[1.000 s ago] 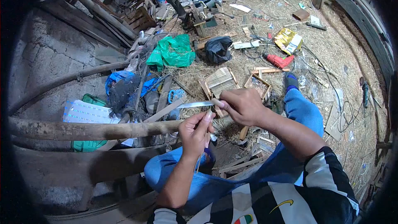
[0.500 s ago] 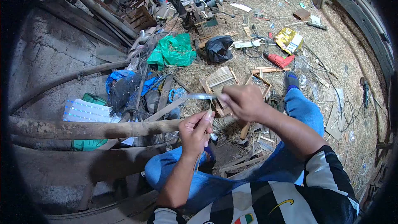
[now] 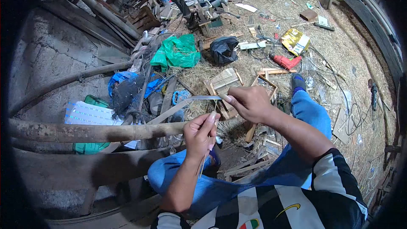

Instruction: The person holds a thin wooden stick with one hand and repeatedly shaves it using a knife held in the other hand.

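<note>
In the head view, my right hand (image 3: 252,104) is closed around the handle end of a knife (image 3: 204,97), its thin metal blade pointing left. Just below it, my left hand (image 3: 200,133) pinches a thin pale strip (image 3: 216,105), perhaps wood or bamboo. The strip's upper end reaches up to the blade near my right thumb. Its lower part hangs below my left hand toward my lap. The knife's handle is mostly hidden in my right fist.
A thick pole (image 3: 85,130) crosses at left, close to my left hand. Slatted wooden pieces (image 3: 224,80) lie ahead. Beyond are a green plastic bag (image 3: 176,52), a black bag (image 3: 223,50) and a red power drill (image 3: 287,62) with cables on the straw-covered ground.
The blade, blurred before, now shows sharply and lies nearly level. My right hand has shifted only slightly; my left hand keeps its pinch on the strip.
</note>
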{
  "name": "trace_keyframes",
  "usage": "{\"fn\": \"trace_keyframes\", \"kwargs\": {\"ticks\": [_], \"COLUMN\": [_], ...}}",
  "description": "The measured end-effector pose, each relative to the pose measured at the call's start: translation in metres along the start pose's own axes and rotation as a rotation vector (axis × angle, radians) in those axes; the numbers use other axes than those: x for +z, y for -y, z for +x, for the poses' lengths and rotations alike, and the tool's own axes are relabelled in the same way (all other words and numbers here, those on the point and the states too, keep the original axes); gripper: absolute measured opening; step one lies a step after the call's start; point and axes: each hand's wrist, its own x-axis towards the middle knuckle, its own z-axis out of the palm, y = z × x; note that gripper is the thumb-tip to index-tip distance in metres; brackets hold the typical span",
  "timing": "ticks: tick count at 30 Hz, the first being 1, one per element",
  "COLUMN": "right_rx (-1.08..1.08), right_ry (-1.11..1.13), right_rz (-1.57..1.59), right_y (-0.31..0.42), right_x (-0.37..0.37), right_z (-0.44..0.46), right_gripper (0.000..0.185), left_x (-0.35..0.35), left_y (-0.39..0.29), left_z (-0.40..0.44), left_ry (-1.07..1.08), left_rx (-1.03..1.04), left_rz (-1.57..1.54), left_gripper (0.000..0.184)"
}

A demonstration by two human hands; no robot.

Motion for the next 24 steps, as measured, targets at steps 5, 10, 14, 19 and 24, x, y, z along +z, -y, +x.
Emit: {"fn": "trace_keyframes", "kwargs": {"ticks": [5, 10, 14, 19, 24], "right_rx": [-0.031, -0.043, 0.193, 0.200, 0.359], "right_ry": [-0.133, -0.045, -0.014, 0.007, 0.063], "right_rz": [0.032, 0.044, -0.080, 0.696, 0.718], "right_y": [0.002, -0.002, -0.020, -0.005, -0.009], "right_x": [0.006, 0.002, -0.005, 0.015, 0.011], "right_z": [-0.001, 0.000, 0.012, 0.006, 0.010], "right_gripper": [0.027, 0.031, 0.037, 0.039, 0.040], "left_x": [0.001, -0.002, -0.004, -0.001, 0.006], "left_y": [-0.002, 0.005, 0.004, 0.000, 0.005], "left_z": [0.000, 0.000, 0.000, 0.000, 0.000], "left_ry": [-0.019, -0.008, 0.004, 0.103, 0.054], "left_rx": [-0.030, 0.062, 0.088, -0.154, -0.137], "left_rz": [-0.016, 0.103, 0.120, -0.091, -0.043], "left_gripper": [0.023, 0.021, 0.023, 0.027, 0.025]}}
